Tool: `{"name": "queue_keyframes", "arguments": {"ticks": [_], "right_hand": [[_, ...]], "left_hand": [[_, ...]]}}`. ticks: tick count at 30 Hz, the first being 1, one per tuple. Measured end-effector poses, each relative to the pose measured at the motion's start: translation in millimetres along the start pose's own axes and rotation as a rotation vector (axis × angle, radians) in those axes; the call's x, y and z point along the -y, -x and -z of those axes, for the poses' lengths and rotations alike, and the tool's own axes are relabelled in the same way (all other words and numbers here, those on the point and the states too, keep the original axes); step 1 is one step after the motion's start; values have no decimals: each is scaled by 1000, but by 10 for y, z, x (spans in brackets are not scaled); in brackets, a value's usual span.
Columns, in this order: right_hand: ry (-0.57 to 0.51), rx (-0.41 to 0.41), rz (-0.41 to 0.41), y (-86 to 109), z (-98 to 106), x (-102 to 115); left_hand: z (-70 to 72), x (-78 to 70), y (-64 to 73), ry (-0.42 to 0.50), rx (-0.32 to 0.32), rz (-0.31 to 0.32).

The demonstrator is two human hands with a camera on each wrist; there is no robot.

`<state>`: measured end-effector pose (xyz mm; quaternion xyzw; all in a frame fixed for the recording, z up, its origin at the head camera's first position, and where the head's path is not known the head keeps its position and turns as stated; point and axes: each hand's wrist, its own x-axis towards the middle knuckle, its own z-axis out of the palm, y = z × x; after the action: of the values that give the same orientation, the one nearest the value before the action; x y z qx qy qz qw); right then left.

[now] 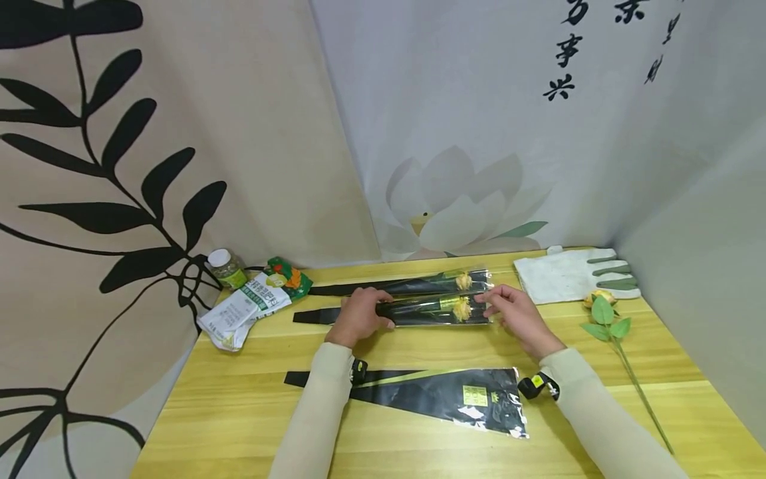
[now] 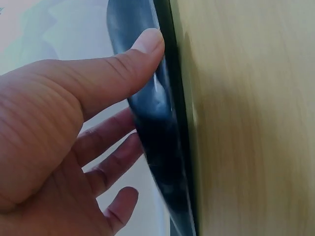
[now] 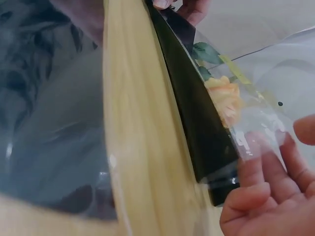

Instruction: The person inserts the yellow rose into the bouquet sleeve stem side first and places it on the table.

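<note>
A yellow rose (image 1: 461, 309) lies inside a black flower sleeve (image 1: 419, 316) with a clear front, across the far part of the table. My left hand (image 1: 362, 316) grips the sleeve's narrower part; in the left wrist view the thumb (image 2: 142, 54) is on the near side and the fingers lie behind. At the wide end, my right hand (image 1: 520, 316) holds the clear film edge, its fingers (image 3: 273, 172) partly behind the film beside the rose head (image 3: 224, 98). Just beyond lies a second sleeved yellow rose (image 1: 463, 282). A flat black sleeve (image 1: 413, 392) lies nearer me.
At the left stand a lidded jar (image 1: 227, 268) and a white-green printed bag (image 1: 254, 303). A white glove (image 1: 559, 276) with green stripes lies back right. One loose rose (image 1: 622, 359) with a long stem rests along the right side of the wooden table (image 1: 209, 412).
</note>
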<state>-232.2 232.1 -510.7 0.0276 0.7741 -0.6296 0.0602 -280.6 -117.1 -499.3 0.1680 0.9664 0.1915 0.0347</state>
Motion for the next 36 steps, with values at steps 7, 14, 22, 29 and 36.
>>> {"name": "queue_keyframes", "arguments": {"ticks": [7, 14, 22, 29, 36], "right_hand": [[109, -40, 25, 75, 68, 18], [258, -77, 94, 213, 181, 19], [403, -37, 152, 444, 225, -17], [422, 89, 198, 643, 177, 40], [446, 237, 254, 666, 136, 15]], "left_hand": [[39, 10, 79, 13, -14, -3], [121, 33, 218, 76, -34, -93], [37, -76, 437, 225, -17, -206], [-152, -263, 628, 167, 68, -270], [-156, -419, 684, 134, 196, -328]]}}
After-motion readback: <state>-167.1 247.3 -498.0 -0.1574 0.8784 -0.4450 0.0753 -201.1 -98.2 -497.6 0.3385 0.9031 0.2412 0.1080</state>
